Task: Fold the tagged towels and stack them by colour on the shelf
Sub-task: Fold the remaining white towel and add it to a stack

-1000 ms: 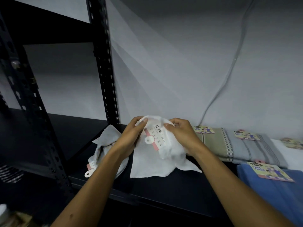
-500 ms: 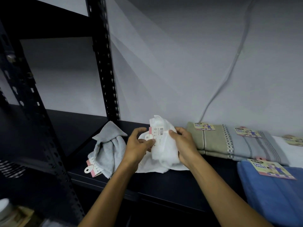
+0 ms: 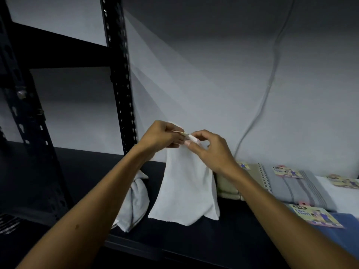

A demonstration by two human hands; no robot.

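A white towel (image 3: pixel 186 189) hangs in the air above the dark shelf (image 3: pixel 223 239), its lower edge just over the shelf. My left hand (image 3: pixel 161 135) and my right hand (image 3: pixel 211 150) both pinch its top edge, close together, with the tag between the fingers. A second crumpled white towel (image 3: pixel 134 202) lies on the shelf to the left. On the right lie folded tagged towels: a beige one (image 3: pixel 242 177), a grey striped one (image 3: pixel 299 187), a white one (image 3: pixel 342 193) and a blue one (image 3: pixel 345 230).
A black perforated upright (image 3: pixel 120 74) stands just left of the hanging towel, another (image 3: pixel 25 123) at the far left. A grey wall with a cable (image 3: pixel 270 82) backs the shelf. A lower dark shelf (image 3: pixel 77 167) extends left.
Both hands have lifted the white towel off the shelf, so it now hangs down full length. The hands have come closer together at its top edge.
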